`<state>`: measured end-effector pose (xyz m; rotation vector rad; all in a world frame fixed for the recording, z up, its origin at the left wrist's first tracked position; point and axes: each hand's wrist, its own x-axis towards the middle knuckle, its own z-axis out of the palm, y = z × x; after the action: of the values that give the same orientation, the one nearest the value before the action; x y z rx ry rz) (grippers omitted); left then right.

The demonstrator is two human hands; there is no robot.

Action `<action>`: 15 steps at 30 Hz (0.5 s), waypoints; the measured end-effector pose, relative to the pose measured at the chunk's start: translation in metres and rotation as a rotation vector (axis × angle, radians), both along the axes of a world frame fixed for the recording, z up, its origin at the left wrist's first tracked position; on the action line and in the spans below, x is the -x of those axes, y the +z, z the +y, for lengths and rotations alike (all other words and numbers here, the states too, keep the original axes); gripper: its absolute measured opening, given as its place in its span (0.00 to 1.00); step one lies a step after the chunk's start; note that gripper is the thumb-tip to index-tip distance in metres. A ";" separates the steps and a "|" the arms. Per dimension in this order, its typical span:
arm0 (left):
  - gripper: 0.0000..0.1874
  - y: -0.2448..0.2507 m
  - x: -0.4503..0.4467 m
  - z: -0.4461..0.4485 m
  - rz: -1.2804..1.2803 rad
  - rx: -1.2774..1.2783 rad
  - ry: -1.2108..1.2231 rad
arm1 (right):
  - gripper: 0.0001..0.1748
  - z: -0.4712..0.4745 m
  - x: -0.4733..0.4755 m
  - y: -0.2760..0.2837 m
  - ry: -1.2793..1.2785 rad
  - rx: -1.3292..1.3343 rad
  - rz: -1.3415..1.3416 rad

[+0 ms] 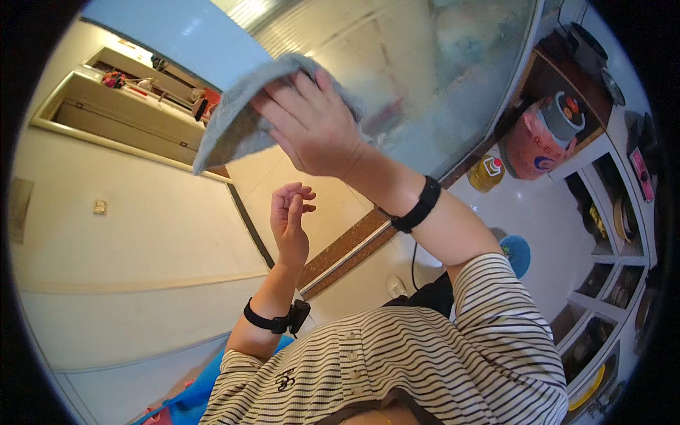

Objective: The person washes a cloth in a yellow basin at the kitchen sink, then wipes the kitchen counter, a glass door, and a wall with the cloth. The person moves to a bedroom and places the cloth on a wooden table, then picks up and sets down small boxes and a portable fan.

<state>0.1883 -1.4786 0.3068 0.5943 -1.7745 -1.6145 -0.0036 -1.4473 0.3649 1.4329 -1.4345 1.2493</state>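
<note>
My right hand (319, 127) is raised with its fingers spread over a grey cloth (226, 119). The cloth lies against or just in front of a glass door panel (425, 79), and its left part hangs free past the panel's edge. Streaks and hazy patches show on the glass. Lower down, my left hand (290, 223) is held in the air with nothing in it, its fingers loosely curled and the thumb raised. Black straps circle both forearms; the left one carries a small black device (299, 317).
A metal door track (348, 255) crosses the floor below my hands. To the right stand an oil bottle (484, 174), a gas cylinder in a red cover (536, 146), a round blue object (516, 256) and white shelving (608, 260). A wall with a switch (100, 206) rises at left.
</note>
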 end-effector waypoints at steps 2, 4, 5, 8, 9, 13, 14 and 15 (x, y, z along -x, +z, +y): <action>0.13 -0.006 0.007 0.000 0.025 0.035 0.002 | 0.23 0.007 -0.008 -0.053 0.039 -0.193 -0.057; 0.11 -0.016 0.012 0.004 0.007 0.021 -0.029 | 0.26 0.019 -0.022 -0.117 0.032 -0.088 -0.108; 0.10 -0.022 0.015 0.007 0.004 0.010 -0.036 | 0.26 0.027 -0.028 -0.146 0.032 -0.224 -0.137; 0.09 -0.030 0.018 0.011 -0.020 0.008 -0.104 | 0.27 0.038 -0.037 -0.179 0.035 -0.246 -0.183; 0.09 -0.029 0.019 0.013 -0.009 0.006 -0.102 | 0.28 0.037 -0.036 -0.171 0.036 -0.127 -0.181; 0.08 -0.011 0.023 0.012 0.082 0.058 0.013 | 0.25 0.019 -0.019 -0.098 0.282 -0.191 -0.199; 0.08 -0.004 0.025 0.011 0.115 0.070 0.045 | 0.24 0.015 -0.016 -0.084 0.283 -0.118 -0.183; 0.08 0.001 0.030 0.010 0.158 0.086 0.075 | 0.23 0.011 -0.013 -0.077 0.280 -0.042 -0.155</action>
<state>0.1587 -1.4691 0.3077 0.4737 -1.6769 -1.4843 0.0092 -1.4367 0.2880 1.6380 -1.4025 1.5405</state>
